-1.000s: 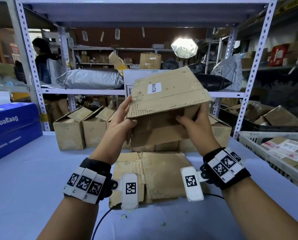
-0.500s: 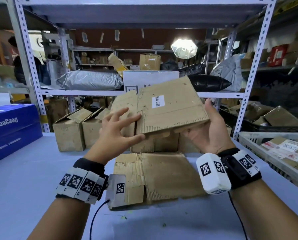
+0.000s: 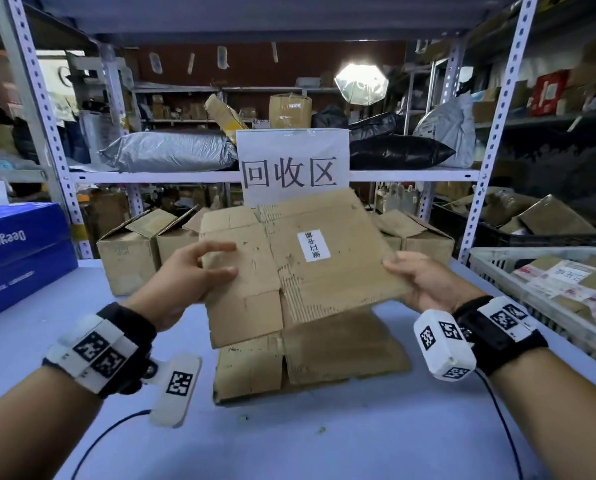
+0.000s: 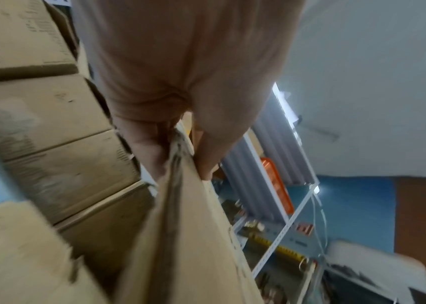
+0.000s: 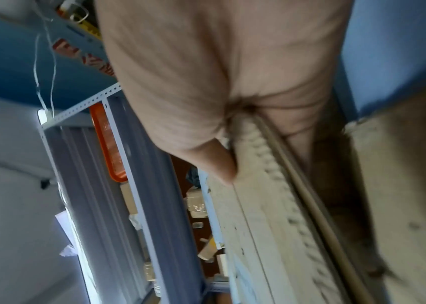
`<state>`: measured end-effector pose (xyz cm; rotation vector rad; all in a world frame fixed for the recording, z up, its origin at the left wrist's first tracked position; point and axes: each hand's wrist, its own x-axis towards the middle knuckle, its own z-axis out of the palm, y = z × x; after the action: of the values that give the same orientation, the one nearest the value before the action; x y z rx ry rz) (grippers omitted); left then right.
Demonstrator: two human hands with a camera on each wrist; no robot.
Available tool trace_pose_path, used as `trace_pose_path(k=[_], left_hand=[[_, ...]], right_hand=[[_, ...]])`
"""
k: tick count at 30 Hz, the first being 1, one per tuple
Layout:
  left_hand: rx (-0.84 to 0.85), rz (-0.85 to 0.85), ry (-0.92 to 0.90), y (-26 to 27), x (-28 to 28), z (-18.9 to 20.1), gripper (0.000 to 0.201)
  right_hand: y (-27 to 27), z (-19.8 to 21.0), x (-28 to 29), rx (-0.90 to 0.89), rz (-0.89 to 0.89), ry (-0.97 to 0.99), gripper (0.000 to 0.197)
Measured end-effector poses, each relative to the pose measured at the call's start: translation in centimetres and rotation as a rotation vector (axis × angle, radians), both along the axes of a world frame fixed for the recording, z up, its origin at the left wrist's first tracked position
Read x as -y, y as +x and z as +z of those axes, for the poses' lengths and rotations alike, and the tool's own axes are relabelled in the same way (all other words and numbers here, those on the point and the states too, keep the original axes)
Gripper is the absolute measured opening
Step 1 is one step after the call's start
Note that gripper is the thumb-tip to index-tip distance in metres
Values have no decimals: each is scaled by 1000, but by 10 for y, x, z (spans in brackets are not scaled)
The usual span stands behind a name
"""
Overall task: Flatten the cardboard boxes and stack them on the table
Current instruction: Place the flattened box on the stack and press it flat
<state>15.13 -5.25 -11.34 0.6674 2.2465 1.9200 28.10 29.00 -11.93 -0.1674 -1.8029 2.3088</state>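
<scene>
Worn brown flattened cardboard box with a small white label (image 3: 300, 268) held in mid-air at frame centre, between both hands, tilted with far edge higher than near edge. Long axis running left to right across the frame, one hand at each short end. Left hand (image 3: 185, 278) pinching the left edge: fingers (image 3: 217, 247) lying over the top face, thumb not visible in the head view; left wrist view confirms the sheet edge (image 4: 178, 156) clamped between digits. Right hand (image 3: 424, 282) gripping the right edge from below and the side, thumb (image 5: 219, 164) pressed on the upper face in the right wrist view, corrugated edge (image 5: 261, 156) seated in the palm crease.

Directly below and slightly nearer the lower frame edge: stack of flattened brown cardboard (image 3: 310, 358) lying on the pale blue worktop (image 3: 324, 445). Held sheet apart from the stack, hovering above its far half, roughly parallel in orientation. Judged next: straight lowering toward lower centre, both hands equally near. Unflattened brown cartons (image 3: 134, 258) standing behind, mid-left.
</scene>
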Motion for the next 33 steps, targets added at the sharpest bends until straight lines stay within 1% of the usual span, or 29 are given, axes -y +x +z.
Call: trace_pose_path(k=[4, 8, 9, 10, 12, 15, 16, 17, 19, 22, 24, 28, 33], left_hand=[[34, -65, -218, -4, 8, -20, 25], [143, -112, -410, -3, 7, -40, 23], [169, -117, -460, -2, 7, -43, 24], [191, -119, -509, -2, 6, -46, 27], [216, -103, -603, -2, 1, -47, 42], [183, -42, -722, -6, -6, -48, 74], [170, -34, -741, -8, -8, -50, 82], [158, -30, -758, -10, -10, -52, 85], [132, -24, -795, -15, -13, -55, 81], [103, -18, -857, -23, -17, -57, 71], [104, -38, -892, -27, -20, -56, 68], [107, -97, -915, -32, -25, -55, 74], [98, -124, -932, -36, -28, -54, 75]], right_hand=[[6, -15, -2, 293, 86, 323, 21], [3, -30, -1, 518, 88, 682, 5], [2, -32, -2, 555, 96, 765, 4], [0, -34, -2, 584, 105, 829, 7], [-2, -35, -2, 620, 116, 895, 12], [-4, -34, 3, 651, 101, 924, 13], [-4, -33, 4, 661, 89, 909, 18], [-5, -33, 5, 670, 81, 896, 26], [-5, -31, 7, 686, 88, 889, 41], [-4, -31, 6, 694, 100, 858, 58], [-4, -31, 5, 695, 105, 838, 67], [-5, -31, 2, 701, 122, 798, 69], [-6, -31, 1, 719, 118, 805, 66]])
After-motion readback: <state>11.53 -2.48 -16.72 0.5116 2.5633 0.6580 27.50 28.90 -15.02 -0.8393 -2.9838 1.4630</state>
